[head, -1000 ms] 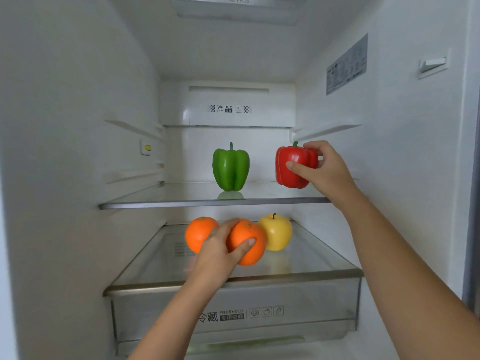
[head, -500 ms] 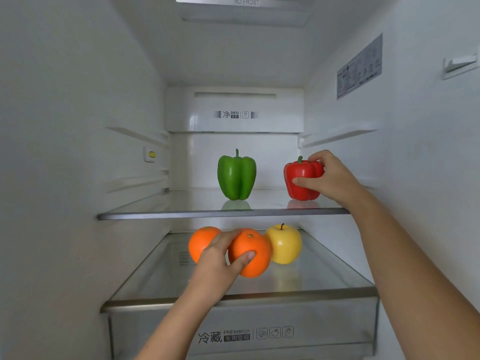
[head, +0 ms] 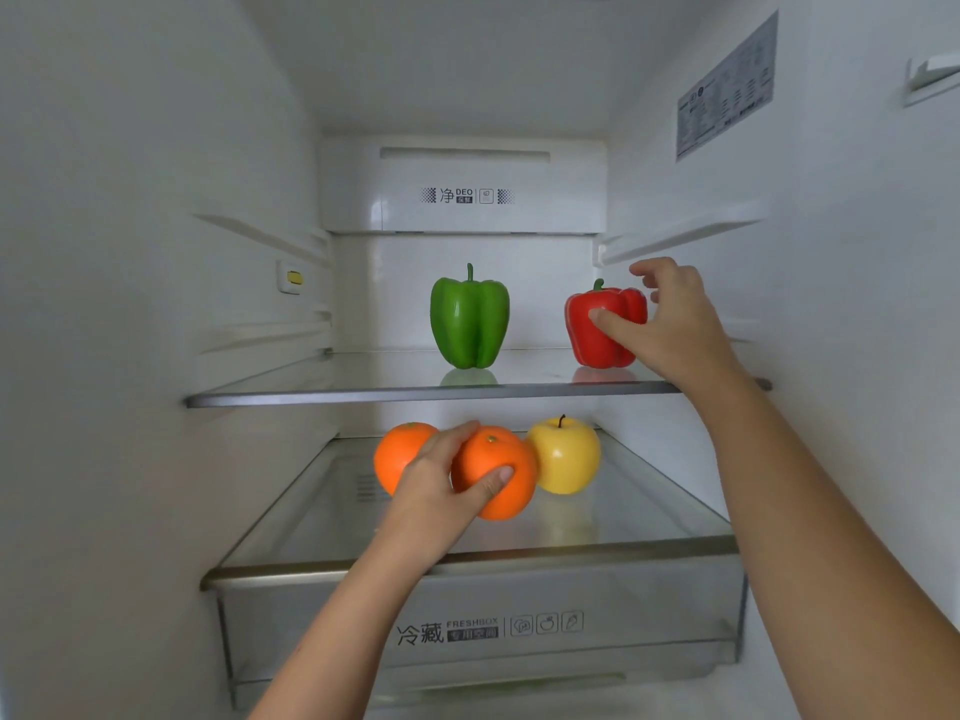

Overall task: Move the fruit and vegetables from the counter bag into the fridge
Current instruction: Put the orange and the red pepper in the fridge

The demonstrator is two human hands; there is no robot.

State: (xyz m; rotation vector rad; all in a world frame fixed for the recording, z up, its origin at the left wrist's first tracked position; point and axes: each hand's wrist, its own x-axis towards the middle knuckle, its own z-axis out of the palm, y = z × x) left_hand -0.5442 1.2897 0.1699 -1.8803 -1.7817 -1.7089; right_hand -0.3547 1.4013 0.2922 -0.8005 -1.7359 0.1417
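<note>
Fridge [head: 156, 304], interior.
Upper glass shelf [head: 311, 396]: green pepper [head: 470, 317] upright, centre; red pepper [head: 589, 345] upright, rt side, well apart.
Right grip [head: 670, 330] slack: thumb on red pepper's front, fingers lifted off it.
Glass lid [head: 363, 566] over crisper drawer [head: 467, 605]: far orange [head: 397, 454], mid orange [head: 498, 459], yellow apple [head: 566, 457], close in a row.
Left grip [head: 434, 491] clamped round mid orange; seated or lifted, can't tell.

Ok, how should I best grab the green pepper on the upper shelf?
Grip the green pepper round its broad shoulders, coming from the open front. It stands upright, clear on both sides, and its thin stem likely gives little hold.
</note>
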